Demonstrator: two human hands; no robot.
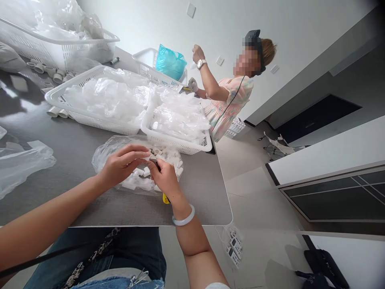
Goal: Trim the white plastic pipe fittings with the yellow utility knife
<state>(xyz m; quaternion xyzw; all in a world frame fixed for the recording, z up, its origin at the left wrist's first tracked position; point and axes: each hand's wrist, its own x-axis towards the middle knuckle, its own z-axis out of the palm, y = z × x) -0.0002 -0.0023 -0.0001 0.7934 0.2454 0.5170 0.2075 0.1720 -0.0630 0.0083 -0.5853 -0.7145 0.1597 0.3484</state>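
My right hand (165, 176) is closed around a utility knife; its yellow end (166, 198) sticks out below the palm and its dark front part shows at the fingertips. My left hand (126, 160) meets it from the left, thumb and fingers closed around a small white plastic piece (148, 157) that is mostly hidden. Both hands are above a clear plastic bag (104, 150) spread on the table. Several small white plastic fittings (136, 180) lie on the bag, under and around my hands.
Beyond the bag stand a large white basket (99, 122) and a smaller basket (180, 142), both heaped with bagged parts. Another full basket (69, 52) is at the far left. Loose bags (27, 160) lie on the left. A co-worker (228, 96) stands past the grey table (204, 188).
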